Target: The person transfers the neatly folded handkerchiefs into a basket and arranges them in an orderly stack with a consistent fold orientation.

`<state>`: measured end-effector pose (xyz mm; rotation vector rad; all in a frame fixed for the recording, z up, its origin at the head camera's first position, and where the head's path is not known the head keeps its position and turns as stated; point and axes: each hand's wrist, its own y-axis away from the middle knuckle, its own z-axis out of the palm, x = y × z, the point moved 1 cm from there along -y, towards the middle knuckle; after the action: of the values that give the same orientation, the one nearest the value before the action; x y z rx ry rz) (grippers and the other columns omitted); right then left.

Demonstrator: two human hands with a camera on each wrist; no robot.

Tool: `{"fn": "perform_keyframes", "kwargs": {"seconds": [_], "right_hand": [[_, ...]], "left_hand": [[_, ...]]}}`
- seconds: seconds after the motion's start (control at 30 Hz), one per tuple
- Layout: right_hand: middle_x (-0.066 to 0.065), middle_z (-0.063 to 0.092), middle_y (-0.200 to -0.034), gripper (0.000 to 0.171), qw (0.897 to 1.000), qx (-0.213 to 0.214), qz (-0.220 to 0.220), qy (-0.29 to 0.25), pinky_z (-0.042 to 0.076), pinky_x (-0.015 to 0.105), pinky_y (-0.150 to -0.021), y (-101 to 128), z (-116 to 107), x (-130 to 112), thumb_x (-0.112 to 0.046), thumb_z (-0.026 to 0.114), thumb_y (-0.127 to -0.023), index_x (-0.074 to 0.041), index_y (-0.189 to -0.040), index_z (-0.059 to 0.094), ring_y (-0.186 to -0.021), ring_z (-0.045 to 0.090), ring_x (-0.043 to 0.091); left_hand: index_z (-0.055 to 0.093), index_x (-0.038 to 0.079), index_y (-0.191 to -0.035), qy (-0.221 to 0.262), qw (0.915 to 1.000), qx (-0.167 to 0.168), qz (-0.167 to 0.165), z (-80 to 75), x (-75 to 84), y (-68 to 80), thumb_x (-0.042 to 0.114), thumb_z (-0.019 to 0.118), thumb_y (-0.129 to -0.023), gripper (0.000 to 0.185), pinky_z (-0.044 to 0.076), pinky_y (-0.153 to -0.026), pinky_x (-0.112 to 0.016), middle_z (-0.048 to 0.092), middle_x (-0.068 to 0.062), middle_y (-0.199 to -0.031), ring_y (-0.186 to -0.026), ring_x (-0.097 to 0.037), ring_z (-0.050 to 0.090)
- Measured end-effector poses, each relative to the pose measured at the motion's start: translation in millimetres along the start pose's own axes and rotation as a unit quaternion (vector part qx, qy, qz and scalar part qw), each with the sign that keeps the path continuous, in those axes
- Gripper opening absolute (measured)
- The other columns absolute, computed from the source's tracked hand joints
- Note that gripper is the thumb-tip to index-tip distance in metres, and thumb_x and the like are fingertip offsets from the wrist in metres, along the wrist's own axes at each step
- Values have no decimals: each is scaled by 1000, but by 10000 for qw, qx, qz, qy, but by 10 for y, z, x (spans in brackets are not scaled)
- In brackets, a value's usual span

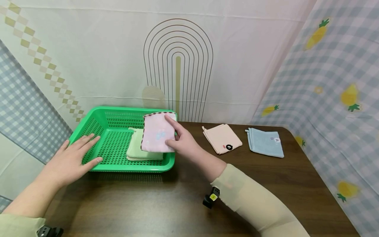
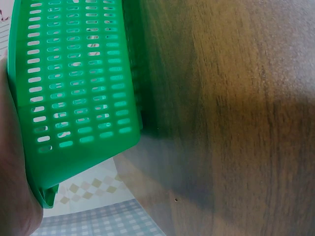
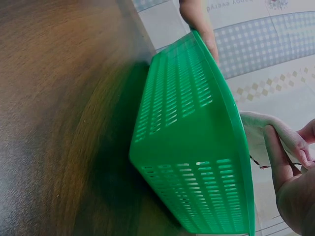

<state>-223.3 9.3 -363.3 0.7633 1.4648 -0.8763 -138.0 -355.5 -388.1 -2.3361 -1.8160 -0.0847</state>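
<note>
A green slotted plastic basket [image 1: 97, 123] sits on a dark wooden table [image 1: 165, 204] at the left. Inside it lies a folded pale green cloth [image 1: 134, 148]. My right hand [image 1: 180, 140] pinches a folded pink cloth [image 1: 157, 133] with a dark stitched edge and holds it over the basket's right side, above the green cloth. My left hand [image 1: 72, 158] rests flat with straight fingers on the basket's left front rim. In the right wrist view the basket wall [image 3: 197, 162] fills the middle and the pink cloth [image 3: 256, 128] shows between my fingers. The left wrist view shows the basket side [image 2: 74, 88].
To the right of the basket on the table lie a folded peach cloth [image 1: 222, 138] and a folded light blue cloth [image 1: 265, 142]. Patterned fabric screens stand close behind and to the right. The table's front half is bare wood.
</note>
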Motion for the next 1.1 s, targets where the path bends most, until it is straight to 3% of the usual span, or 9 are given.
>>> {"fn": "perform_keyframes", "kwargs": {"seconds": [0.4, 0.83, 1.1], "right_hand": [[8, 43, -147, 86, 9975, -17, 155, 684, 58, 28, -67, -145, 139, -21, 10, 59, -86, -38, -153, 37, -80, 61, 16], [7, 46, -144, 85, 9929, -172, 172, 1165, 52, 24, -60, -243, 266, 10, 7, 60, -86, -40, -153, 36, -68, 57, 16], [2, 50, -138, 87, 9845, -100, 132, 1747, 38, 23, -48, -308, 362, 36, 4, 60, -85, -44, -153, 34, -51, 37, 13]], "left_hand": [[17, 20, -161, -18, 10000, -3, 15, -2, 5, -3, 53, 58, -96, 83, -17, -117, -53, 25, -18, -161, -143, -45, 27], [17, 20, -161, -25, 10000, -7, -24, -9, 5, -3, 54, 57, -96, 84, -16, -117, -53, 25, -18, -161, -142, -46, 28], [18, 21, -161, -41, 10000, 37, -5, -2, -7, -9, 54, 58, -95, 84, -15, -118, -54, 26, -18, -161, -142, -45, 29]]}}
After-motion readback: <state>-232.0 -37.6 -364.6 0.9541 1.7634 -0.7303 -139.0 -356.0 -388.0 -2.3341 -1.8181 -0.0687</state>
